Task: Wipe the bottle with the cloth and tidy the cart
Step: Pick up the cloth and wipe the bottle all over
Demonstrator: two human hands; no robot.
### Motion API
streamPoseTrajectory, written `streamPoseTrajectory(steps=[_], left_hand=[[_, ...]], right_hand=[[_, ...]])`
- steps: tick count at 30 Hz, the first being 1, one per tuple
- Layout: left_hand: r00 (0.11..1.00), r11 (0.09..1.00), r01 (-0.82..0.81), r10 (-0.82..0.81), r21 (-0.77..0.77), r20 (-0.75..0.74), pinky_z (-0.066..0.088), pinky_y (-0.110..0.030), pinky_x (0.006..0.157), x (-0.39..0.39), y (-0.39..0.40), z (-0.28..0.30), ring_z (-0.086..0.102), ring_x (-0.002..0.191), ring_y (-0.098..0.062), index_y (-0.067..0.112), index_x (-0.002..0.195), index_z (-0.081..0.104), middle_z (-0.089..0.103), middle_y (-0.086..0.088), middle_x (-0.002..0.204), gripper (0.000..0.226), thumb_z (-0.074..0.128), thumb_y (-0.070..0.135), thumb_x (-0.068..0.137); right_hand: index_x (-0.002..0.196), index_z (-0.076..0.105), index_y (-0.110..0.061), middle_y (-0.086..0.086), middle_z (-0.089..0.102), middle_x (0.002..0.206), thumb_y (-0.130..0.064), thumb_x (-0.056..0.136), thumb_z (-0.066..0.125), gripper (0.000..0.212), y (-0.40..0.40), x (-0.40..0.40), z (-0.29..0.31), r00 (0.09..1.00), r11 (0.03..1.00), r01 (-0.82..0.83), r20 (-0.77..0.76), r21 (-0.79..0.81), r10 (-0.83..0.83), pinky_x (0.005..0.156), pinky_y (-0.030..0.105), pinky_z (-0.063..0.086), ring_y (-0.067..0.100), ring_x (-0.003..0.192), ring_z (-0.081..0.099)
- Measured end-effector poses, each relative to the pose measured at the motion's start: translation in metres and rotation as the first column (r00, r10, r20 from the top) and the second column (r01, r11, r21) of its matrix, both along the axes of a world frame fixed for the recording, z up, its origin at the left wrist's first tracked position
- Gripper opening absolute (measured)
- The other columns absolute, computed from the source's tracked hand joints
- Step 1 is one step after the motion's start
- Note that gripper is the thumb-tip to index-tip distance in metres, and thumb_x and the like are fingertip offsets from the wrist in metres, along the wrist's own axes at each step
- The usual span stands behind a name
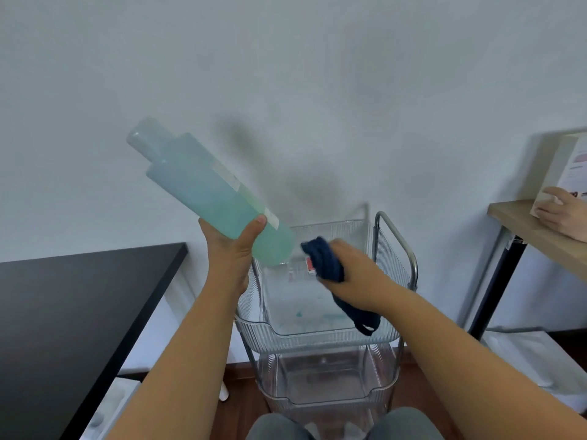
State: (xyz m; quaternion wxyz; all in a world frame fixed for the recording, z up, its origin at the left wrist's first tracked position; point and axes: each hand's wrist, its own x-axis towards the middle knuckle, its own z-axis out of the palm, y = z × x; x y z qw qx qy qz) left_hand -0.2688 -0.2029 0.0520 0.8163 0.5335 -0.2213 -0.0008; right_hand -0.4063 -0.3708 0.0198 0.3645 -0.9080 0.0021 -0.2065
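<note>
My left hand [233, 246] grips the lower part of a pale blue-green bottle [203, 185]. The bottle is tilted, its cap pointing up and to the left, and it hangs above the cart. My right hand [352, 271] is closed around a bunched dark blue cloth [324, 260], just right of the bottle's base; I cannot tell whether cloth and bottle touch. A tail of the cloth hangs below my wrist. Underneath stands the clear plastic cart [317, 336] with a metal frame, its top tray showing small blue smears.
A black table [73, 312] stands at the left. At the right is a wooden shelf [533, 227], where another person's hand [562, 214] holds a white box. The cart's lower tray [327, 395] sits above a wooden floor. My knees show at the bottom edge.
</note>
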Motion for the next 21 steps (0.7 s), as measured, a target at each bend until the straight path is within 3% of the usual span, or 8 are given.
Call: streamPoseTrajectory(steps=[2,5,9,12,14,16,17,21], left_hand=[[1.000,0.998,-0.013,0.014,0.055,-0.012,0.049,-0.063,0.094,0.002,-0.002,-0.007,0.058,0.117,-0.035,0.013,0.131,0.037,0.054,-0.019,0.130,0.092,0.087,0.022,0.055],[1.000,0.985,-0.007,0.008,0.175,-0.003,0.053,-0.059,0.089,0.004,-0.014,-0.020,0.062,0.110,-0.035,0.012,0.125,0.039,0.058,-0.019,0.122,0.090,0.089,0.014,0.050],[0.997,0.929,0.077,-0.068,0.361,-0.037,0.056,-0.059,0.082,0.005,-0.046,-0.038,0.064,0.106,-0.034,0.008,0.125,0.041,0.061,-0.018,0.117,0.089,0.091,0.012,0.050],[0.992,0.869,0.115,-0.078,0.482,-0.095,0.058,-0.047,0.072,0.001,-0.075,-0.053,0.065,0.100,-0.023,0.022,0.118,0.040,0.062,-0.002,0.111,0.086,0.093,0.022,0.050],[0.990,0.834,0.130,-0.078,0.536,-0.118,0.052,-0.035,0.062,0.001,-0.094,-0.066,0.064,0.096,-0.018,0.028,0.116,0.039,0.062,0.004,0.109,0.086,0.092,0.028,0.048],[0.985,0.813,0.147,-0.071,0.563,-0.156,0.046,-0.028,0.057,0.004,-0.112,-0.078,0.063,0.092,-0.013,0.030,0.113,0.039,0.061,0.008,0.105,0.084,0.091,0.031,0.047],[0.983,0.806,0.157,-0.071,0.571,-0.170,0.046,-0.028,0.057,0.006,-0.121,-0.085,0.062,0.091,-0.012,0.031,0.112,0.039,0.061,0.009,0.104,0.083,0.091,0.031,0.047],[0.977,0.788,0.185,-0.083,0.587,-0.196,0.050,-0.028,0.066,0.014,-0.156,-0.110,0.061,0.095,-0.016,0.028,0.115,0.037,0.060,0.004,0.107,0.082,0.090,0.022,0.052]], right_hand=[[0.120,0.039,-0.028,-0.005,0.060,0.096,-0.017,0.084,0.067,0.047,-0.012,-0.001,0.005,0.994,0.987,0.108,-0.030,0.121,-0.105,0.068,0.026,0.050,0.011,0.083,0.062],[0.110,0.030,-0.029,-0.006,0.058,0.088,-0.014,0.082,0.064,0.046,-0.028,0.003,0.008,0.976,0.959,0.213,-0.078,0.186,-0.202,0.060,0.026,0.048,0.013,0.075,0.061],[0.102,0.045,-0.022,-0.009,0.058,0.080,-0.017,0.075,0.067,0.035,-0.041,0.004,0.009,0.958,0.958,0.268,-0.131,0.098,-0.254,0.054,0.017,0.038,0.006,0.069,0.057],[0.095,0.064,-0.025,-0.020,0.059,0.083,-0.018,0.070,0.072,0.026,-0.051,0.001,0.011,0.960,0.949,0.280,-0.052,0.143,-0.275,0.060,0.007,0.038,0.009,0.090,0.061],[0.089,0.066,-0.031,-0.014,0.063,0.100,-0.021,0.071,0.074,0.021,-0.058,-0.001,0.010,0.949,0.918,0.315,-0.049,0.243,-0.312,0.080,0.016,0.043,0.011,0.121,0.051],[0.085,0.063,-0.036,0.009,0.059,0.131,-0.022,0.073,0.075,0.022,-0.065,-0.002,0.008,0.931,0.852,0.365,-0.116,0.376,-0.347,0.088,0.035,0.050,0.022,0.124,0.053],[0.087,0.064,-0.034,0.012,0.056,0.136,-0.020,0.073,0.075,0.023,-0.069,-0.003,0.009,0.929,0.811,0.368,-0.136,0.455,-0.345,0.088,0.039,0.053,0.024,0.118,0.058],[0.102,0.066,-0.022,0.004,0.073,0.103,-0.009,0.073,0.071,0.032,-0.085,-0.011,0.015,0.943,0.654,0.302,-0.115,0.693,-0.313,0.077,0.035,0.057,0.023,0.097,0.069]])
